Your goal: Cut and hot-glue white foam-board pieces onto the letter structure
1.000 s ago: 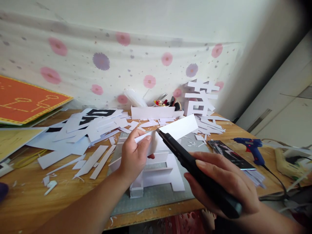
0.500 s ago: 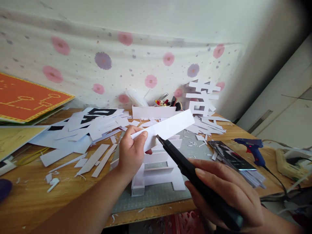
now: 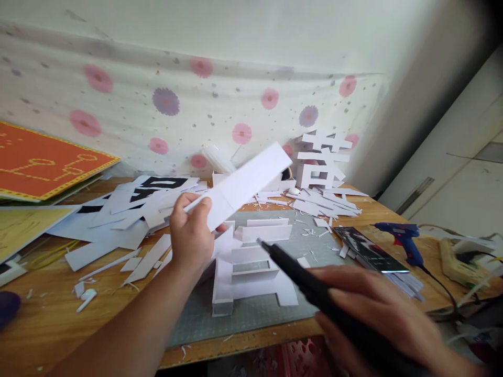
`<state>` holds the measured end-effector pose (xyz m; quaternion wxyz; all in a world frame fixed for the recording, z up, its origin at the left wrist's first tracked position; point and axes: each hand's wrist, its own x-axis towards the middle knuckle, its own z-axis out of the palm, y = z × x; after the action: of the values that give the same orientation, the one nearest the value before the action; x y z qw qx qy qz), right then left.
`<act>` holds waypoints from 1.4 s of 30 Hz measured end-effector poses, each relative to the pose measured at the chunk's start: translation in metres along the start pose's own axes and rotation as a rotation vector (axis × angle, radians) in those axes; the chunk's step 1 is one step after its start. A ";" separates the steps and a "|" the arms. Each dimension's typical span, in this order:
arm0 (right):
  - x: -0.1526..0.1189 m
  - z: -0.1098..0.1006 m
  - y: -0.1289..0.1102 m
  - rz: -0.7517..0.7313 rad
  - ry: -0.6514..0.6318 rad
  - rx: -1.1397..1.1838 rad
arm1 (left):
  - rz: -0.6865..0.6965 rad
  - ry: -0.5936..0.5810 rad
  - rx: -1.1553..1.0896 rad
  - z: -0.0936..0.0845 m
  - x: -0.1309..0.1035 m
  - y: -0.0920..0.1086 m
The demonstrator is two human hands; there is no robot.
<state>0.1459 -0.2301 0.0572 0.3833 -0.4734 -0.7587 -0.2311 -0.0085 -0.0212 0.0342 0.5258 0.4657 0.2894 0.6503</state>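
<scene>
My left hand [image 3: 192, 230] pinches one end of a long white foam-board strip [image 3: 247, 183], thumb on top. The strip slants up to the right above the mat, with a faint line across its face. My right hand [image 3: 381, 309], somewhat blurred, grips a black utility knife [image 3: 310, 280]. The knife's narrow metal tip points up-left, apart from the strip. Below the hands, a white foam-board structure with raised walls [image 3: 255, 283] lies on the grey-green cutting mat [image 3: 196, 327]; part of it is hidden behind my left hand.
Paper sheets and offcuts [image 3: 118, 209] cover the left. A finished white raised character [image 3: 320, 170] stands at the back right. A blue glue gun [image 3: 408, 241] with a cable lies right, beside a dark phone-like slab [image 3: 371, 251]. A white earbud [image 3: 87, 299] lies front left.
My left hand has moved left with the strip, whose far end has risen. The knife tip has come away from the strip, and my right hand has shifted down and right.
</scene>
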 end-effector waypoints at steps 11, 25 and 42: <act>0.008 0.015 0.053 -0.017 -0.032 -0.312 | -0.239 -0.585 -0.007 -0.004 -0.011 -0.013; 0.006 0.032 0.055 -0.133 -0.040 -0.321 | -0.256 -0.721 -0.120 -0.001 -0.013 -0.018; 0.004 0.050 0.057 -0.101 -0.093 -0.397 | 0.129 -0.890 0.321 -0.004 -0.025 -0.005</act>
<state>0.1774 -0.1669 0.0302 0.2352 -0.5111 -0.7378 -0.3729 -0.0094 -0.0430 0.0206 0.4787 0.7913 0.1038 0.3660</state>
